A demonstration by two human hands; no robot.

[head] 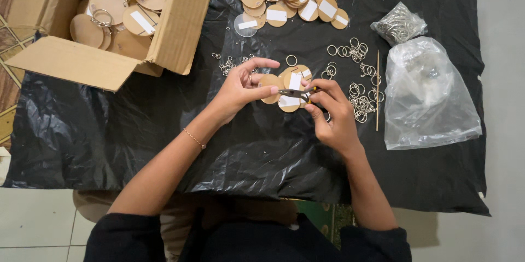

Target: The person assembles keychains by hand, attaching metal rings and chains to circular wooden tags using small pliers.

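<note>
From my feed, the left hand [240, 88] pinches a wooden disc [269, 82], right hand [328, 110] grips small pliers [295, 94] on it; key rings [363, 89] lie right.

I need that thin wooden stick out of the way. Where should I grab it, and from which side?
Grip the wooden stick near its lower end, coming from below. It lies flat and upright in the frame, wedged between the metal rings on one side and the clear plastic bag on the other; the lower end looks least crowded.
</note>
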